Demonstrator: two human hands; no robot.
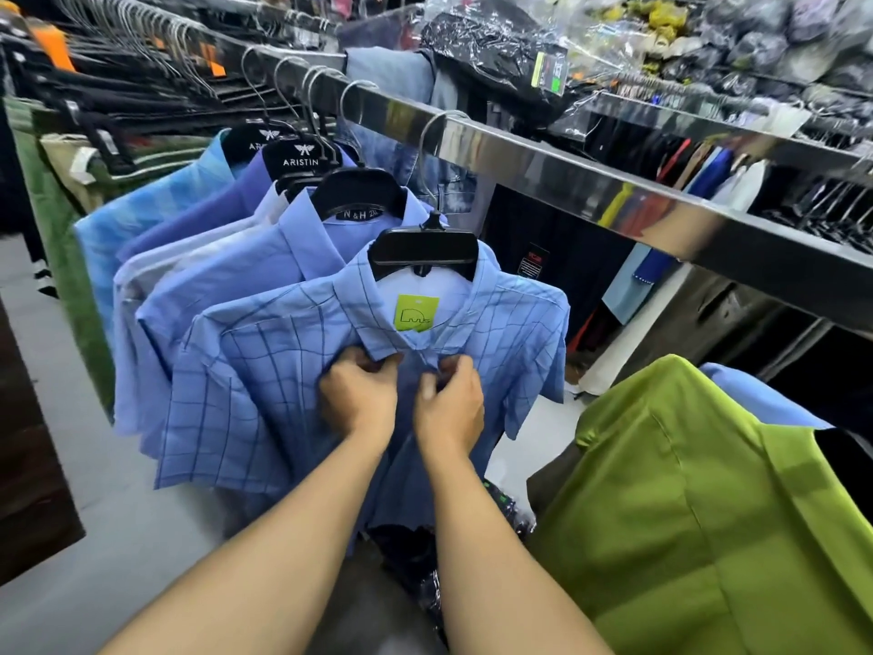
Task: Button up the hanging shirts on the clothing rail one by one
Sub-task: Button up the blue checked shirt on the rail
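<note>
A light blue checked short-sleeved shirt [264, 394] hangs on a black hanger [423, 252] from the shiny metal clothing rail [590, 182]. A lime green tag [415, 313] shows inside its collar. My left hand [359, 394] grips the shirt's left front edge just below the collar. My right hand [449, 399] pinches the right front edge beside it. Both hands meet at the top of the placket. The buttons are hidden behind my fingers.
Behind the checked shirt hang several more blue shirts [226, 276] on black hangers, packed toward the left. A lime green shirt [708, 512] hangs close at the right. Bagged clothes [496, 44] pile on the shelf behind the rail. Grey floor [71, 465] lies at the lower left.
</note>
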